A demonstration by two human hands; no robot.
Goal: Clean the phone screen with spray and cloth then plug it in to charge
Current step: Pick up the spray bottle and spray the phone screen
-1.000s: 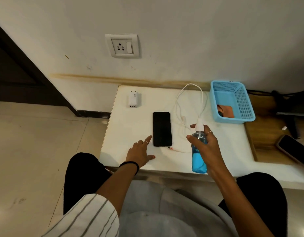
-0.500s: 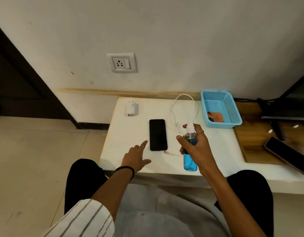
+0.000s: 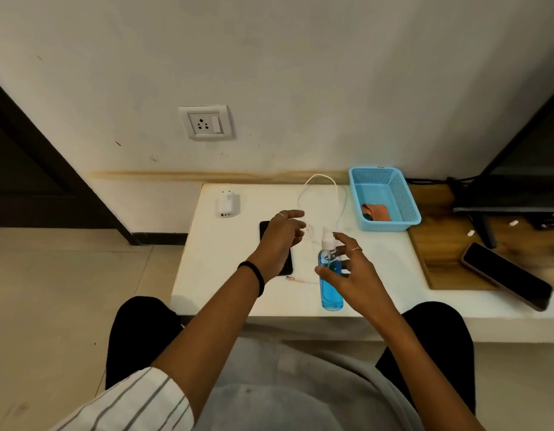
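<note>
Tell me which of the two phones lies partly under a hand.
The black phone on the white table, partly covered by the left hand. The other phone lies uncovered, far right.

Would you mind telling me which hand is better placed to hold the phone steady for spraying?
Left. The left hand hovers open directly over the phone, while the right hand is wrapped around the spray bottle.
</note>
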